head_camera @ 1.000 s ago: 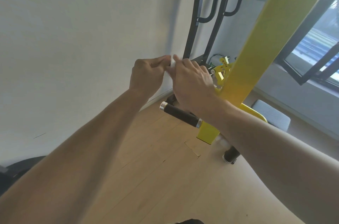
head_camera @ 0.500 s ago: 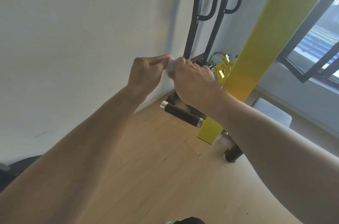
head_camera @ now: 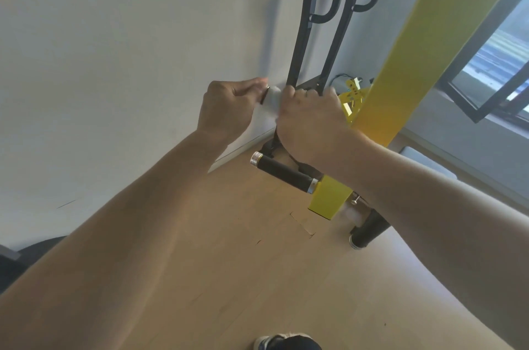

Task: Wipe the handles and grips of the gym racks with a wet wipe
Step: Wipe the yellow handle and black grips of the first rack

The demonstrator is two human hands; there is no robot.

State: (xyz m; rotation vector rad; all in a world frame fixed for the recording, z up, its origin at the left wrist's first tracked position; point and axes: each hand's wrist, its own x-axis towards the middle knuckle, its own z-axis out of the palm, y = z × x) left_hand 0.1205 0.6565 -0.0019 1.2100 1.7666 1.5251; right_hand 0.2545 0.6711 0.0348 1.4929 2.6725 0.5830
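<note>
My right hand [head_camera: 309, 120] is curled over a white wet wipe [head_camera: 270, 100] wrapped on an upper handle of the yellow rack [head_camera: 429, 63]; the handle itself is mostly hidden under the hand. My left hand [head_camera: 229, 109] pinches the wipe's left end, where a dark ring of the handle tip shows. Below the hands a black foam grip [head_camera: 283, 175] with silver end caps sticks out from the yellow post. A second black grip [head_camera: 369, 229] points down near the floor on the right.
A white wall is close on the left. A black tubular rack frame [head_camera: 300, 34] stands behind the hands. A window frame [head_camera: 486, 77] swings in at the right, with a grey pad [head_camera: 429, 163] below it. My shoe [head_camera: 286, 342] is on the wooden floor.
The hands have drawn slightly apart, and more of the white wipe now shows between them, along with the handle tip. The lower grip has not moved.
</note>
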